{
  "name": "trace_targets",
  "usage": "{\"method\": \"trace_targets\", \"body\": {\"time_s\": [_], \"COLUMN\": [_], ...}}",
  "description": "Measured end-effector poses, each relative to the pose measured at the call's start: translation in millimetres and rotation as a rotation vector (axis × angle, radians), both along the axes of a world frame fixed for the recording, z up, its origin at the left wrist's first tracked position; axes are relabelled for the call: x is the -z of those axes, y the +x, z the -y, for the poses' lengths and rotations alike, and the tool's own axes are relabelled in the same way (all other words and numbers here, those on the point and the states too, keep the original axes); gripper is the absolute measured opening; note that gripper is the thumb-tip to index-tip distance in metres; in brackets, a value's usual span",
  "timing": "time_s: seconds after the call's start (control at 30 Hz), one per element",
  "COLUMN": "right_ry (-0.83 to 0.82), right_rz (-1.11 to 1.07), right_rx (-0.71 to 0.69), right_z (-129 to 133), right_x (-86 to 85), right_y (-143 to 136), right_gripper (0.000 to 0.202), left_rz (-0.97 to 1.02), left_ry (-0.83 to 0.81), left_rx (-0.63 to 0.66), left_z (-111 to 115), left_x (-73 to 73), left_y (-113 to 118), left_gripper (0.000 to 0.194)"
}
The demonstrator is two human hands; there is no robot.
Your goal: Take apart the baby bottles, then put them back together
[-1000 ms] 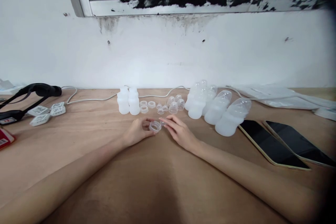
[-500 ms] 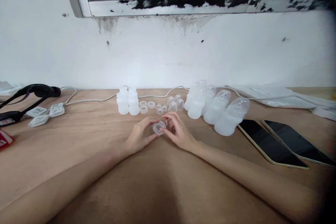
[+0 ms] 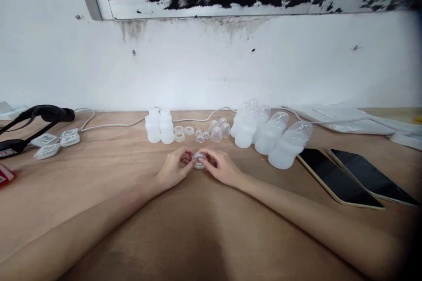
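Note:
My left hand (image 3: 174,169) and my right hand (image 3: 224,168) meet over the middle of the table. Between their fingertips they grip a clear bottle collar ring (image 3: 199,166) from both sides. Fingers cover part of it, and I cannot tell whether a nipple sits inside. Just beyond the hands lie three loose collar rings (image 3: 179,136), a few clear nipples (image 3: 199,137) and several clear domed caps (image 3: 216,134). Two frosted bottles without caps (image 3: 167,128) stand to the left of these. On the right is a group of capped baby bottles (image 3: 282,154).
Two phones (image 3: 339,180) lie at the right, near a plastic bag (image 3: 343,119). Black headgear (image 3: 49,113), white labelled blocks (image 3: 48,151) and a red object (image 3: 5,174) are at the left. A white cable (image 3: 112,126) runs along the wall.
The collar ring has tipped from facing me to a flatter angle. My right fingers have closed in around it, and both hands are now closer together.

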State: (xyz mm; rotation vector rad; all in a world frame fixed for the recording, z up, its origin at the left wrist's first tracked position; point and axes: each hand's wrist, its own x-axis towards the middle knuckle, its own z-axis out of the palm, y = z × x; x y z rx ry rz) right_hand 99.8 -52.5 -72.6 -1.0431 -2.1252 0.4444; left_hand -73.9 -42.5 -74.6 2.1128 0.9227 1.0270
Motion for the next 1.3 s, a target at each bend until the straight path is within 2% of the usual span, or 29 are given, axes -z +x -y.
{"method": "trace_targets", "body": {"time_s": [0.13,0.43,0.63,0.8,1.13,1.3], "right_ry": [0.122,0.099,0.06,0.089,0.135,0.121], "right_rz": [0.112,0.12,0.089,0.071,0.027,0.067], "right_rx": [0.05,0.065,0.1,0.028,0.047,0.044], "right_z": [2,-2,-6,-6,-7,-5], "right_x": [2.9,4.5,3.1,2.0,6.3,5.2], "right_y": [-3,-13,-16,-16,-13,-14], "right_gripper": [0.014,0.007,0.007,0.012,0.012,0.008], "left_rz": [-0.001,0.036,0.061,0.086,-0.018,-0.131], "left_ry": [-0.009,-0.127,-0.12,-0.146,-0.027,0.075], "left_rx": [-0.001,0.015,-0.013,-0.05,-0.059,-0.084], "left_z": [-2,-11,-13,-16,-4,-2], "left_x": [1.7,11.2,11.7,13.9,0.2,-1.5], "left_y": [2,1,1,0,2,2], "left_gripper": [0.012,0.012,0.013,0.015,0.016,0.007]}}
